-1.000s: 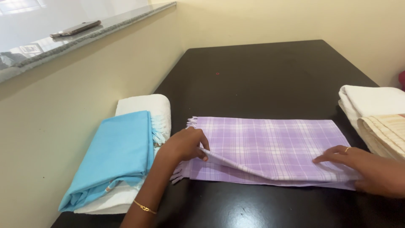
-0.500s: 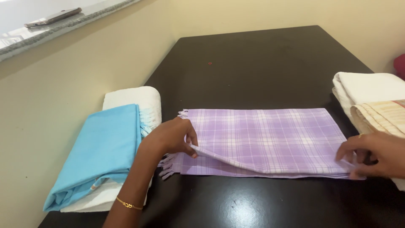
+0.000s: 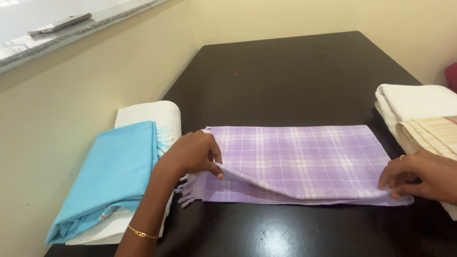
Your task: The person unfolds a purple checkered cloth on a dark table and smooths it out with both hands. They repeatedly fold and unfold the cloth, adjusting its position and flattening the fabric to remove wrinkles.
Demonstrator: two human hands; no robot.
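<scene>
Our left hand (image 3: 193, 154) pinches the purple checked cloth (image 3: 304, 157) at its fringed end. Our right hand (image 3: 421, 176) pinches the other end, near the table's (image 3: 295, 71) front edge.

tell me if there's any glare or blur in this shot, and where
Head view: sharp overall; soft glare patches on the glossy black table near the bottom edge; the purple plaid cloth is evenly lit; the left hand and right hand show no motion blur.

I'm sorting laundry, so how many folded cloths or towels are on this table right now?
5. A lilac checked cloth in the middle, held by both hands; a blue cloth on a white towel at left; a white towel under a beige striped cloth at right. More may lie off-frame.
</scene>
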